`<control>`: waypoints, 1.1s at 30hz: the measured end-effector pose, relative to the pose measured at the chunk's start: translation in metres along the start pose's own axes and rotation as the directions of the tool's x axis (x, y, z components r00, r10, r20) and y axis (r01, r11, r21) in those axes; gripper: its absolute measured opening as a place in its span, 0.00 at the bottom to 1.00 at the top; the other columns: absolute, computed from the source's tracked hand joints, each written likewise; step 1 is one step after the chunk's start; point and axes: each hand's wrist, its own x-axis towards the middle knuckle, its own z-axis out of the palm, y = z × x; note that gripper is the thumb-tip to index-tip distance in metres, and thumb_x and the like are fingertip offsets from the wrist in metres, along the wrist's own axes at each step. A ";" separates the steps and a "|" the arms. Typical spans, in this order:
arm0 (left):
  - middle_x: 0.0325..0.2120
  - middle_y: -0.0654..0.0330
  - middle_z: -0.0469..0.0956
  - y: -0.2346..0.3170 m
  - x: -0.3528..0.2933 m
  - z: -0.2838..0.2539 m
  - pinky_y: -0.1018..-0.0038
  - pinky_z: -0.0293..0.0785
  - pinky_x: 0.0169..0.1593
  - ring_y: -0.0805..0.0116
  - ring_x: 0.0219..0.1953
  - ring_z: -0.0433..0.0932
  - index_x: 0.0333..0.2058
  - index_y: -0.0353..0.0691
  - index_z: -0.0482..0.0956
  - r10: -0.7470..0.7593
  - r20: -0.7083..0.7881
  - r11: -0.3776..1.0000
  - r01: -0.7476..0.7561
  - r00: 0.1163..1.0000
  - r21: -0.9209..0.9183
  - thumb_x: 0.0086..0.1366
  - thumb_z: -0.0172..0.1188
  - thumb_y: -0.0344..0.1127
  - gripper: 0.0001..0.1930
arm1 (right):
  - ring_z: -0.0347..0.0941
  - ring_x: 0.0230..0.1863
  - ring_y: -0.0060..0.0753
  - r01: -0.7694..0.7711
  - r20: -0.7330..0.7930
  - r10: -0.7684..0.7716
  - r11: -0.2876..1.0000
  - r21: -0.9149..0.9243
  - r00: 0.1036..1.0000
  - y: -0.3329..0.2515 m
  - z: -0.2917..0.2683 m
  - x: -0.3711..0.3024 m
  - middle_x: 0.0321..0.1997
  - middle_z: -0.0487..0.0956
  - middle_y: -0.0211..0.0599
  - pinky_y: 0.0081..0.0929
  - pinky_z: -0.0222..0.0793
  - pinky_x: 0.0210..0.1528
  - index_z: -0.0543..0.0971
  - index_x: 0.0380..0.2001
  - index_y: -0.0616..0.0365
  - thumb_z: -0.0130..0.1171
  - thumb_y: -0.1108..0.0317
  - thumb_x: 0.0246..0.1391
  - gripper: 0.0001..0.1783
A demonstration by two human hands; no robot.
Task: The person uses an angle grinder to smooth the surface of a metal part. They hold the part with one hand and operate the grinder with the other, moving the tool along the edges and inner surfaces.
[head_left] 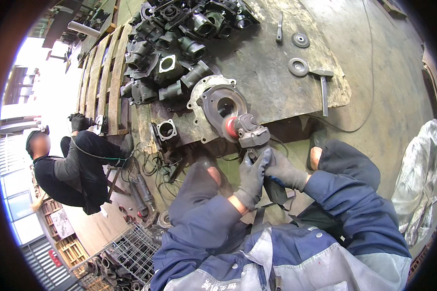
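An angle grinder (254,137) with a reddish guard or disc at its head is in my grip. Its head rests against or just over the rim of a round dark cast-metal housing (212,107) with a wide central hole. My left hand (252,179), in a grey glove, wraps around the grinder's body from the left. From the right, my right hand (285,169), gloved too, closes on the same body. Under the housing, a paler metal flange (195,97) with bolt holes sticks out. Whether the disc touches the metal is hard to see.
Dark castings (170,48) are heaped on the worn board (272,92). A hammer (324,87), spare discs (298,67) and a slim tool (279,29) lie right. A co-worker (73,169) sits left by a pallet (97,72). Cables (153,160) and a wire basket (131,252) are lower left.
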 end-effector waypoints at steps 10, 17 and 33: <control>0.49 0.63 0.82 -0.008 0.005 -0.001 0.73 0.73 0.56 0.73 0.50 0.79 0.58 0.37 0.78 -0.056 0.024 0.998 0.055 0.998 0.025 0.71 0.69 0.47 0.25 | 0.76 0.52 0.24 -0.028 -0.005 0.028 0.998 0.063 1.000 -0.002 0.002 0.002 0.50 0.80 0.32 0.30 0.75 0.57 0.73 0.54 0.59 0.64 0.81 0.50 0.26; 0.49 0.64 0.82 -0.007 0.000 -0.004 0.74 0.73 0.56 0.74 0.50 0.78 0.58 0.37 0.78 -0.082 0.033 0.996 0.081 0.996 0.032 0.70 0.69 0.47 0.25 | 0.75 0.56 0.27 -0.029 0.014 0.028 0.997 0.065 0.999 0.009 -0.001 0.000 0.54 0.80 0.35 0.33 0.73 0.62 0.72 0.60 0.60 0.67 0.75 0.54 0.30; 0.42 0.63 0.83 -0.022 0.058 0.027 0.75 0.77 0.49 0.77 0.42 0.79 0.52 0.37 0.80 -0.198 0.190 0.975 0.212 0.962 -0.059 0.68 0.74 0.42 0.21 | 0.75 0.55 0.28 0.029 -0.308 -0.004 0.997 0.078 0.951 0.018 -0.032 0.006 0.47 0.78 0.32 0.32 0.71 0.60 0.72 0.53 0.61 0.56 0.84 0.47 0.26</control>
